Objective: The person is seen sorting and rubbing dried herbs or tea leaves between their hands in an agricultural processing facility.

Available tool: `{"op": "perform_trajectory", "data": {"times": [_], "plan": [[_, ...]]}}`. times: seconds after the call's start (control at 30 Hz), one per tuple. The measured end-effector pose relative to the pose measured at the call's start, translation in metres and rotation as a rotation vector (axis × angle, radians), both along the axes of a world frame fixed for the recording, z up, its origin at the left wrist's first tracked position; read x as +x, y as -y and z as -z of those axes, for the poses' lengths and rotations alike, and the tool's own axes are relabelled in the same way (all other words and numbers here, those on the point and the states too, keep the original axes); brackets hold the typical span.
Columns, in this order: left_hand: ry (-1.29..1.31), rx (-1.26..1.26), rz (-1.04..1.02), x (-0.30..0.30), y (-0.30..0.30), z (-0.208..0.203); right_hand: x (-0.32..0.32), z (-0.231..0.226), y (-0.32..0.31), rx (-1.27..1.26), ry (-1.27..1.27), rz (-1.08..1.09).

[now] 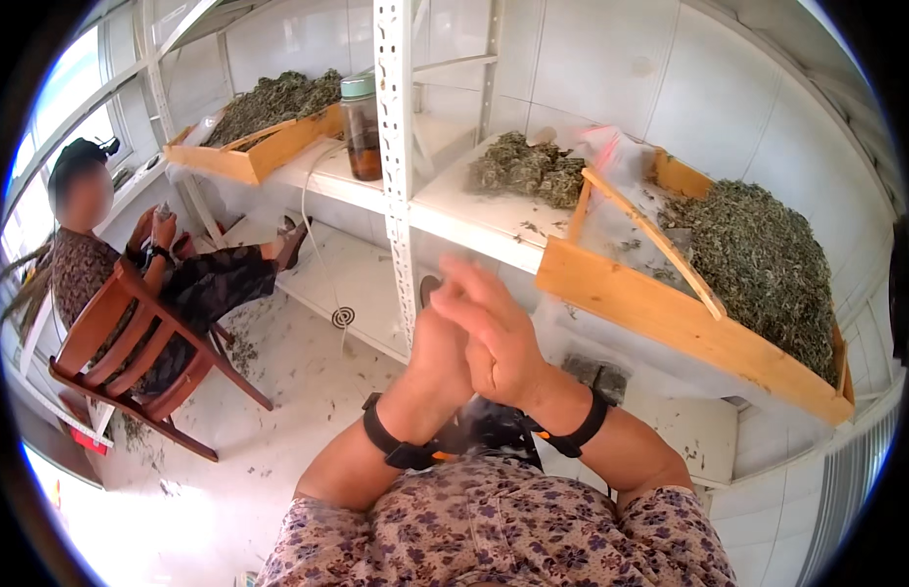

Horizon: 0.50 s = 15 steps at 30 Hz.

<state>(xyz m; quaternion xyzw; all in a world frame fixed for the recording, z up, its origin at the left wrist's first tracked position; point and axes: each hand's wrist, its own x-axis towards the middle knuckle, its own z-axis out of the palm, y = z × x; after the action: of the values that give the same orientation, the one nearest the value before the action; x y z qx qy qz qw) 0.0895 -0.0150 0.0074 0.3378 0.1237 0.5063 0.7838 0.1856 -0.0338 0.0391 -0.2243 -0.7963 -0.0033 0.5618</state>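
In the middle, my two hands are pressed palm to palm in front of the shelf. My right hand (505, 338) lies over the other, its fingers pointing up and to the left. My left hand (438, 350) is mostly covered by it. Whatever is between the palms, if anything, is hidden. Nearest to them is the white shelf (474, 233), bearing a wooden tray (660, 328) with a large heap of dried, grey-green herb (763, 269). A smaller clump of dried herb (528, 168) lies on the shelf to its left.
A perforated white upright (394, 176) stands just beyond my hands. Left of it are a lidded jar (362, 137) of dark liquid and another wooden tray (229, 161) of herb. A person (97, 225) sits on a wooden chair (141, 338) at left, holding something small.
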Motion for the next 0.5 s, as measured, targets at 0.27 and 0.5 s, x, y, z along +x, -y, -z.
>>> {"op": "perform_trajectory", "data": {"times": [0.27,0.5], "plan": [[-0.094,0.030,-0.034,-0.005,0.000,0.016,-0.017,0.007,0.006,0.037,0.058,-0.008],[-0.303,0.217,-0.071,-0.013,0.001,0.036,0.006,0.013,-0.025,-0.041,0.287,0.033]]}}
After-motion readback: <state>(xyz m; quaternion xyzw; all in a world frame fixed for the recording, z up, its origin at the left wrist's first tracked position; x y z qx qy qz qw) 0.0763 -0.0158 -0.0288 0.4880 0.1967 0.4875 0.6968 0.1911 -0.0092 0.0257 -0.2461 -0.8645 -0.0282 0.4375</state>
